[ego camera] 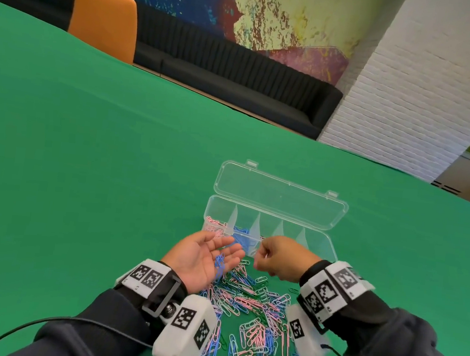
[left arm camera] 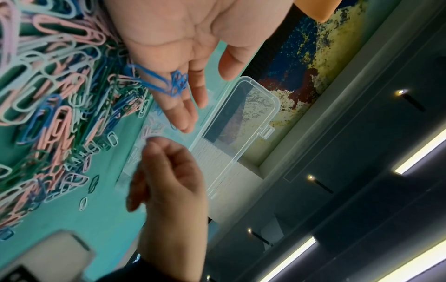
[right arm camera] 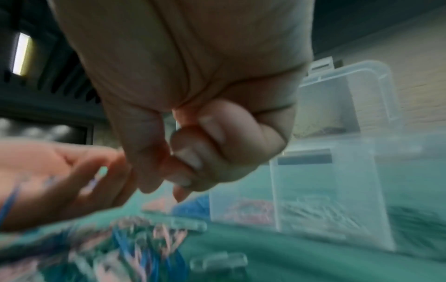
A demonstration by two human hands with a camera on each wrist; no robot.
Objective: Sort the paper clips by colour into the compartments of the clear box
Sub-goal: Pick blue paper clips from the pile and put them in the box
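Blue wire shows first in the head view: a few blue paper clips (ego camera: 219, 264) lie on the upturned palm of the left hand (ego camera: 205, 257), fingers spread flat. The right hand (ego camera: 280, 258) is curled, fingertips pinched together just beside the near wall of the clear box (ego camera: 320, 239); whether it has a clip I cannot tell. The box sits toward the far right of the desk (ego camera: 86, 147), lid laid back; pink clips fill its leftmost compartment, blue the next, the rest look empty or nearly so. The unsorted pile (ego camera: 254, 310) lies between the wrists, near the desk's front edge. The step looks like collecting blue clips, so the next move calls for tipping the palm over the second compartment without spilling into the pink.

From the left wrist, the blue clips rest across the fingers (left arm camera: 183, 106), loose, not gripped; the right hand hangs below them, curled.

The right wrist view is blurred; thumb and fingertips (right arm camera: 188, 156) press together, and nothing is clearly held.

Green cloth covers the desk. Beyond stand an orange chair (ego camera: 104, 19), a dark sofa (ego camera: 238, 82), a painted mural and a white brick pillar (ego camera: 410, 94).
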